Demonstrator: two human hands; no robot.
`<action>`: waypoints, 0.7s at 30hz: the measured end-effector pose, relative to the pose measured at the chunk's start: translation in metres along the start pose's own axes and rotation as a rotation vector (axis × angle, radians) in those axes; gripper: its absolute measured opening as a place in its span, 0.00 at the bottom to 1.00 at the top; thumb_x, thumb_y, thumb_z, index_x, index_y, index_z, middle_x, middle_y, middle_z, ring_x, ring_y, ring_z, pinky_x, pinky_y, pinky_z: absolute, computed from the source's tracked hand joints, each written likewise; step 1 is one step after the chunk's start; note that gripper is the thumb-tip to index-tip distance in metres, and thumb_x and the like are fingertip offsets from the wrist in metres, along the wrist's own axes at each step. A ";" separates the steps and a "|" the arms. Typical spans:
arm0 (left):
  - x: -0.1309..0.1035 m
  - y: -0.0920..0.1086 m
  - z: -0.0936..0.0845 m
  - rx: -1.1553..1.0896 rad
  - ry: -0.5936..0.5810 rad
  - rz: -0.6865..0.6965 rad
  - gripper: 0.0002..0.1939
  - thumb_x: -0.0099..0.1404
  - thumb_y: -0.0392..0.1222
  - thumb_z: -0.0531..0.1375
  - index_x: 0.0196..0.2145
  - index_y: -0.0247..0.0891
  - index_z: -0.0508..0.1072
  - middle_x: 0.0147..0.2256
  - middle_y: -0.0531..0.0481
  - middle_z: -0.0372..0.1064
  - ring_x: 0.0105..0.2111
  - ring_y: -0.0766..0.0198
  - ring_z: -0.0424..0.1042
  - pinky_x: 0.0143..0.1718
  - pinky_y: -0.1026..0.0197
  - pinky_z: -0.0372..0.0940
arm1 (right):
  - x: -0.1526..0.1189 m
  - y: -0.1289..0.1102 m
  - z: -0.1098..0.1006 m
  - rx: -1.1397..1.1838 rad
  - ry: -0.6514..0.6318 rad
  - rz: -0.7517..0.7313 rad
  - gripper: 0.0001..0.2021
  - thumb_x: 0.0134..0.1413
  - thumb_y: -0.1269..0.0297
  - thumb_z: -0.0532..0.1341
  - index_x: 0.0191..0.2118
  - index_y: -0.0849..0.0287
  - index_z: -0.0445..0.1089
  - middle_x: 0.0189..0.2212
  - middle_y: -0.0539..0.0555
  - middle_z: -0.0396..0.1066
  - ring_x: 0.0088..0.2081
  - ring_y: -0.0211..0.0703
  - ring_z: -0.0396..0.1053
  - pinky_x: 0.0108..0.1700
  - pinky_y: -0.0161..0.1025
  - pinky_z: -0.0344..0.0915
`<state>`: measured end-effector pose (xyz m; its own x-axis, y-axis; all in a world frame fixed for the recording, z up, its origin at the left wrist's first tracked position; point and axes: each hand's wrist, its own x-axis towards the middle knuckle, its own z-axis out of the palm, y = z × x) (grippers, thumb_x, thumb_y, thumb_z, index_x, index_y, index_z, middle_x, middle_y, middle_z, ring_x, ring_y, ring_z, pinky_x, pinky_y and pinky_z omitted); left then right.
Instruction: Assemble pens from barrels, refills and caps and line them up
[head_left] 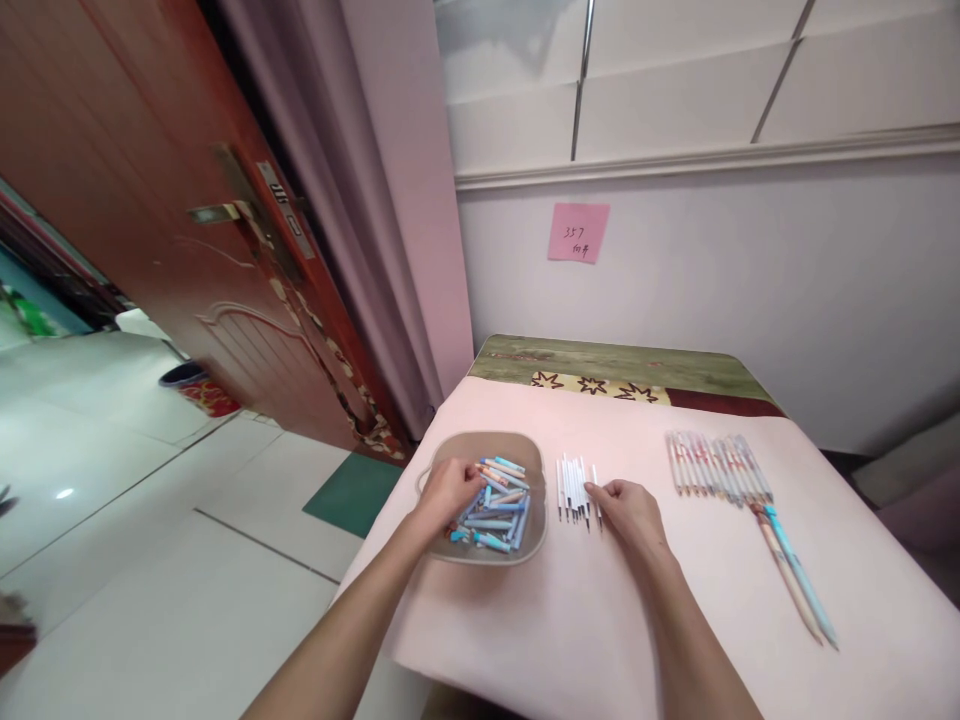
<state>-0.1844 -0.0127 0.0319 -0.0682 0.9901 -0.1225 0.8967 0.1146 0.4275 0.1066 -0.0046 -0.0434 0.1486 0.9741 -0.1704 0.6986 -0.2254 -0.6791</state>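
Observation:
My left hand [452, 490] reaches into a beige plastic basin [541, 520] at the left of the table. Its fingers are closed at the upper pen parts; what they hold, if anything, is hidden. Loose blue, orange and pale pen barrels [495, 515] fill the basin. To the right of it lies a row of white pen refills [572, 488] with dark tips pointing toward me. My right hand [630, 508] pinches a single refill [598, 500] between thumb and forefinger, slightly apart from that row.
A row of capped, patterned pens [716, 468] lies at the right. Below them, one beige pen [789, 580] and one blue pen [804, 580] slant toward the table's right side. A pink cloth [525, 630] covers most of the table. A brown door [247, 270] stands left.

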 end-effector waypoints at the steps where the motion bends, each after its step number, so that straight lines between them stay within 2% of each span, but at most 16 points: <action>1: -0.001 0.002 0.004 0.019 -0.021 0.006 0.08 0.56 0.44 0.59 0.23 0.38 0.72 0.22 0.52 0.70 0.26 0.62 0.69 0.28 0.63 0.56 | 0.000 -0.001 0.000 -0.001 -0.003 0.006 0.20 0.49 0.46 0.57 0.19 0.56 0.68 0.19 0.51 0.71 0.24 0.42 0.68 0.26 0.34 0.56; 5: -0.007 0.012 0.015 0.091 -0.045 0.004 0.14 0.50 0.48 0.65 0.32 0.38 0.72 0.29 0.48 0.73 0.32 0.56 0.71 0.30 0.61 0.57 | -0.001 -0.002 -0.001 -0.006 -0.003 0.013 0.19 0.48 0.46 0.57 0.19 0.56 0.68 0.18 0.51 0.72 0.24 0.42 0.68 0.26 0.34 0.55; 7: -0.010 0.016 0.016 0.119 -0.059 0.003 0.18 0.47 0.45 0.66 0.36 0.38 0.71 0.32 0.45 0.73 0.36 0.53 0.72 0.32 0.61 0.58 | -0.002 -0.003 -0.001 -0.003 -0.001 0.010 0.20 0.49 0.46 0.57 0.19 0.56 0.68 0.18 0.51 0.72 0.24 0.42 0.68 0.26 0.34 0.55; 12: -0.014 0.019 0.016 0.149 -0.100 0.004 0.15 0.51 0.38 0.63 0.38 0.37 0.70 0.36 0.42 0.74 0.37 0.53 0.73 0.33 0.60 0.59 | -0.001 -0.001 0.000 0.025 0.010 -0.006 0.20 0.49 0.46 0.57 0.19 0.56 0.68 0.18 0.51 0.71 0.24 0.42 0.68 0.26 0.34 0.55; 17: -0.016 0.015 0.003 0.165 -0.097 0.009 0.13 0.53 0.35 0.61 0.38 0.36 0.70 0.36 0.39 0.75 0.38 0.51 0.73 0.34 0.59 0.60 | 0.001 0.001 0.002 0.068 0.009 0.014 0.19 0.49 0.47 0.57 0.20 0.57 0.69 0.18 0.51 0.71 0.24 0.41 0.67 0.26 0.34 0.55; 21: -0.028 0.006 -0.012 0.152 -0.034 0.015 0.08 0.57 0.37 0.58 0.37 0.37 0.71 0.34 0.40 0.75 0.38 0.50 0.73 0.35 0.58 0.61 | 0.003 0.003 0.003 0.077 0.016 0.020 0.20 0.48 0.47 0.58 0.19 0.58 0.70 0.17 0.51 0.71 0.23 0.40 0.67 0.25 0.34 0.54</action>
<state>-0.1827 -0.0392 0.0491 -0.0418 0.9880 -0.1488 0.9534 0.0840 0.2897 0.1072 -0.0020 -0.0477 0.1736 0.9695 -0.1732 0.6394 -0.2447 -0.7289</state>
